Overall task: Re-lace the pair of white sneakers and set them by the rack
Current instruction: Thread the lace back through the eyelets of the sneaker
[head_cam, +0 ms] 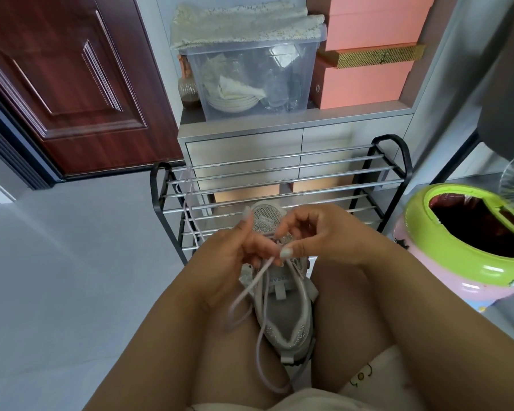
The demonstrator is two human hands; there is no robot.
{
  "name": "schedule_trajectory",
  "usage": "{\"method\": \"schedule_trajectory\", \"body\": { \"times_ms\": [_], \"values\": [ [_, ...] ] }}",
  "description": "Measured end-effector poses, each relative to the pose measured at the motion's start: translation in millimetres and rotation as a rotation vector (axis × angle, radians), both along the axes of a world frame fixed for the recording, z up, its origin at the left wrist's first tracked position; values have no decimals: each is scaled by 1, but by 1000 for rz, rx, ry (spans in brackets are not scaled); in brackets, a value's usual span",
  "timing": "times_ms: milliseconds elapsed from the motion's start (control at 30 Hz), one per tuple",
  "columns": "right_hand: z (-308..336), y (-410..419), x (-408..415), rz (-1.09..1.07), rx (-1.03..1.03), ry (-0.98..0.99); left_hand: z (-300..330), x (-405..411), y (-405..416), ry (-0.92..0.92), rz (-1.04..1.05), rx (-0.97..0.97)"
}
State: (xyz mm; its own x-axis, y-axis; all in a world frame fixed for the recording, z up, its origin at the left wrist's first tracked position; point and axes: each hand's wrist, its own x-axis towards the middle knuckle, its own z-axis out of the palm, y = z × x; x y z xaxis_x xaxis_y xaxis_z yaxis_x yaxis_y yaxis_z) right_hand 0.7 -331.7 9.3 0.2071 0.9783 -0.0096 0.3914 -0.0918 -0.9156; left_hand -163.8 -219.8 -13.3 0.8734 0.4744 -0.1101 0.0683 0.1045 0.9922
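Observation:
One white sneaker lies between my knees, toe pointing toward the shoe rack. Its pale lace runs from the eyelets and loops down over my left leg. My left hand pinches the lace just above the sneaker's tongue. My right hand pinches the lace at the eyelets, thumb nail facing me. A second pale lace hangs from the rack's left side. No second sneaker is in view.
The black-framed metal rack stands against a grey drawer cabinet. On top of the cabinet are a clear plastic bin and pink boxes. A green and pink waste bin is at right, a dark red door at left.

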Motion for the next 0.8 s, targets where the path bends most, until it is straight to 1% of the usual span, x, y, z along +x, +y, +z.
{"method": "schedule_trajectory", "body": {
  "times_ms": [67, 100, 167, 233, 300, 367, 400, 467, 500, 633, 733, 800],
  "values": [
    [-2, -1, 1, 60, -104, -162, 3, -1, -2, -39, 40, 49],
    [-4, -1, 0, 74, -125, -230, 3, 0, -2, -52, 58, 77],
    [-6, 1, -3, 50, -85, -246, 6, 0, -3, -102, 71, 70],
    [-5, 2, -4, 10, 1, -149, 7, 0, -2, -178, 78, -48],
    [-2, 2, -4, -51, 116, 40, 11, -1, -1, -197, 93, -137],
    [2, 3, -5, -105, 221, 216, 10, -2, 0, -127, 66, -58],
    [3, 4, -7, -113, 247, 252, 9, -3, -1, -79, 30, 27],
    [2, 7, -13, -92, 261, 287, 7, -4, -3, -11, -46, 171],
    [2, 8, -15, -76, 260, 296, 6, -4, -4, 5, -76, 201],
    [1, 7, -14, -42, 267, 288, 6, -5, -4, 30, -120, 179],
    [2, 6, -13, -62, 248, 254, 6, -4, -5, 29, -88, 244],
    [3, 5, -12, -83, 235, 257, 7, -3, -5, 11, -38, 206]
  ]
}}
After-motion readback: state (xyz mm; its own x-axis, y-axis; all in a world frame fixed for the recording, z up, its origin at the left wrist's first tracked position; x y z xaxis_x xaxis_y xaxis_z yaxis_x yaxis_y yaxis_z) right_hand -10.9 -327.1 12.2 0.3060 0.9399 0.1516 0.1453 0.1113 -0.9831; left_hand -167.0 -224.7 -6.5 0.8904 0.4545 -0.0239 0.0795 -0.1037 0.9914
